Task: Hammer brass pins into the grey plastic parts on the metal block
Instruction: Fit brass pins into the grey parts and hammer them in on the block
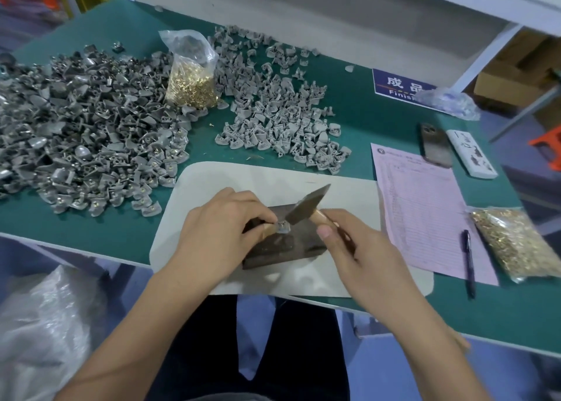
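Low in the centre of the frame, the left hand [218,227] pinches a small grey part [282,227] between its fingertips and steadies it on top of the dark metal block [279,248]. The right hand [349,248] is wrapped round the wooden handle of a hammer [306,203], choked up close to the head, and the head's face sits right at the part, touching it or just above; which one is hard to tell. Whether a brass pin is already seated in the part cannot be made out.

This looks like the striking step on one piece. The next move calls for a short, square tap, with the left fingertips kept clear of the hammer face, which is very close to them.

The block sits on a pale mat [212,182] on the green counter [349,103]. At the lower right lie a pink form [425,206], a pen [469,264] and a flat bag of pins [513,242]. Farther up, the left of the frame holds a big heap of grey parts [85,133], many showing brass, likely finished. Upper centre stands an open bag of pins [192,81], with a second pile of parts [282,112] to its right.
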Tool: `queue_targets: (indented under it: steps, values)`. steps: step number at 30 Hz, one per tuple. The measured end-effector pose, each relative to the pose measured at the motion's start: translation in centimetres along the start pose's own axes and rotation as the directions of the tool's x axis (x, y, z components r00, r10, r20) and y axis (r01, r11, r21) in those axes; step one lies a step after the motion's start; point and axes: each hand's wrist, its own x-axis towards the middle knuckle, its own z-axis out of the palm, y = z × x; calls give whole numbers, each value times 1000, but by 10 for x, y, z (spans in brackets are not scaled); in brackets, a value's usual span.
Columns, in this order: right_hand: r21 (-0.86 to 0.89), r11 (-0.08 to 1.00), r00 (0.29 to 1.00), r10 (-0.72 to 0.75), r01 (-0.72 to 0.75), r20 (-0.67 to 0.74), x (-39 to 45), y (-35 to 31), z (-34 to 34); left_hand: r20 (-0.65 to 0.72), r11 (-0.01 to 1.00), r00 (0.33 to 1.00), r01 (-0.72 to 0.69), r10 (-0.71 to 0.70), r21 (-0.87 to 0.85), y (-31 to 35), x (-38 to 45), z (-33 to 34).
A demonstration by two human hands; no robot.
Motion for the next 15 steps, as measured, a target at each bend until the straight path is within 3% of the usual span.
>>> queue_targets:
  steps: [5,9,13,15]
  values:
    - [-5,1000,991,-26,25,-130,0,-6,-2,-17,999,1000,-10,11,31,0,0,1]
    - [1,1000,999,7,-7,-49,1,-10,5,-16,999,1000,-2,3,41,1,0,0]
    - [-12,1000,981,-9,7,-195,0,-9,2,-29,1000,1000,8,-8,18,2,0,1]
    - [6,1000,988,0,1,-157,-1,-14,9,-38,1000,999,18,-18,17,1,-1,2]
